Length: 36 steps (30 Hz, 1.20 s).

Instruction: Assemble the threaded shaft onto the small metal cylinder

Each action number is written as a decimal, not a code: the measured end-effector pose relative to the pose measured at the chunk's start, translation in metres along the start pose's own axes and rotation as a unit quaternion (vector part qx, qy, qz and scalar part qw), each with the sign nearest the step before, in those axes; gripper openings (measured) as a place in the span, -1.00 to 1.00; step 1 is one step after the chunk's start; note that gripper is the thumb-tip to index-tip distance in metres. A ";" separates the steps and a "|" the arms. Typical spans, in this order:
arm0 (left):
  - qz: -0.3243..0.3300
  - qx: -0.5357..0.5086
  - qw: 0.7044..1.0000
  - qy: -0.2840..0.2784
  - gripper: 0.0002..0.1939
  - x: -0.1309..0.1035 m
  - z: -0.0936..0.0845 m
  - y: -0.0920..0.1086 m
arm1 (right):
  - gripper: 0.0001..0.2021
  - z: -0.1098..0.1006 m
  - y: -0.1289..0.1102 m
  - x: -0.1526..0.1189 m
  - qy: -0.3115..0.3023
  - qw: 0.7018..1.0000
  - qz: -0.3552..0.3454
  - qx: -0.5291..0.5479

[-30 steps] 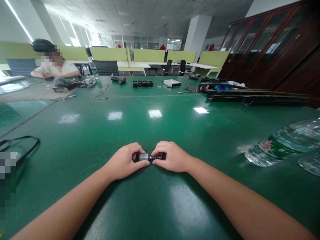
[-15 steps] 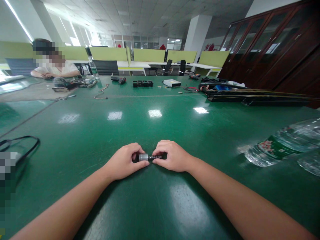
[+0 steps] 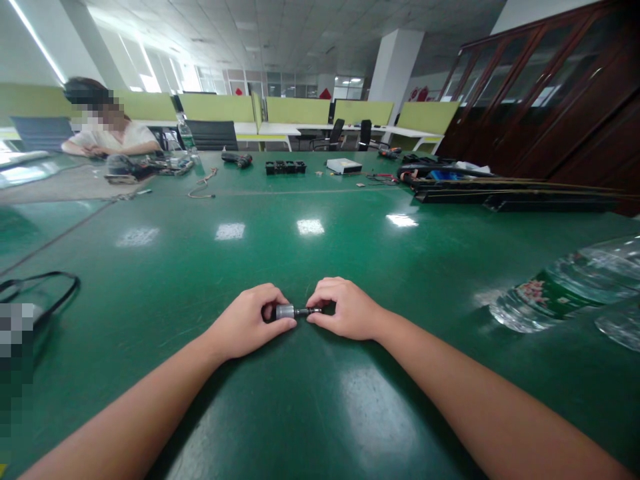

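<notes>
Between my two hands lies a small grey metal cylinder with a thin stepped shaft (image 3: 285,311), level and just over the green tabletop (image 3: 310,387). Whether it rests on the surface I cannot tell. The thumb and fingers of my left hand (image 3: 245,321) are closed around the thicker cylinder, whose left end is dark and partly covered. From the other side, my right hand (image 3: 345,310) pinches the tip of the thin shaft between thumb and fingertips. Some of the shaft's right end is hidden by those fingers.
Large clear water bottles (image 3: 560,293) lie at the right. A black cable loop (image 3: 55,287) is at the left edge. Farther back are a power drill (image 3: 237,159), a black block (image 3: 285,167), a silver box (image 3: 344,165) and long black rails (image 3: 520,193). A person (image 3: 107,127) sits far left.
The cylinder and my left hand have shifted slightly left. My right hand has risen a little, and its fingertips now sit nearer the end of the shaft.
</notes>
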State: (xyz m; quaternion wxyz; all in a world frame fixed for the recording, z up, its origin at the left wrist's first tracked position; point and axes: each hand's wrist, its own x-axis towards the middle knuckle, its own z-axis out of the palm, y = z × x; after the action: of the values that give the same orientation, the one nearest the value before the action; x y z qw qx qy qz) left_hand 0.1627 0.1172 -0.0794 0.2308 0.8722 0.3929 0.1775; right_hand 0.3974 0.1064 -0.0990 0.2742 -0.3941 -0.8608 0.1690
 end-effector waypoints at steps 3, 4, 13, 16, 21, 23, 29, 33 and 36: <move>-0.003 -0.002 1.000 0.004 -0.75 0.000 0.000 0.000 | -0.93 -0.001 0.000 0.000 -0.001 1.000 0.003 -0.002; -0.005 -0.003 1.000 0.005 -0.75 0.000 0.000 0.000 | -0.93 -0.001 0.001 0.000 -0.001 1.000 0.003 -0.002; -0.010 -0.003 1.000 0.002 -0.75 0.000 0.001 0.000 | -0.93 -0.002 0.003 -0.001 0.002 1.000 0.009 -0.001; -0.012 -0.002 1.000 0.001 -0.75 0.000 0.001 0.000 | -0.93 -0.002 0.003 -0.001 0.003 1.000 0.011 -0.001; -0.012 -0.003 1.000 0.001 -0.75 0.000 0.000 0.000 | -0.92 -0.004 0.003 -0.001 0.003 1.000 0.017 0.004; -0.013 -0.002 1.000 0.002 -0.75 0.000 0.000 0.000 | -0.92 -0.005 0.004 -0.002 0.004 1.000 0.018 0.007; -0.017 -0.002 1.000 0.002 -0.74 0.000 0.001 0.001 | -0.93 -0.008 0.006 -0.002 0.005 1.000 0.022 0.013; -0.021 -0.005 1.000 0.001 -0.75 0.001 0.001 0.001 | -0.93 -0.009 0.008 -0.003 0.008 1.000 0.024 0.015; -0.024 -0.004 1.000 -0.001 -0.74 0.001 0.001 0.000 | -0.94 -0.010 0.011 -0.003 0.010 0.999 0.026 0.015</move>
State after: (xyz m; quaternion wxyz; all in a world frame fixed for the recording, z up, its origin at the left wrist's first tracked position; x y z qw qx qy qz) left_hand 0.1635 0.1176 -0.0804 0.2386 0.8618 0.4128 0.1729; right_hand 0.4111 0.1118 -0.0978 0.2844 -0.4140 -0.8447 0.1849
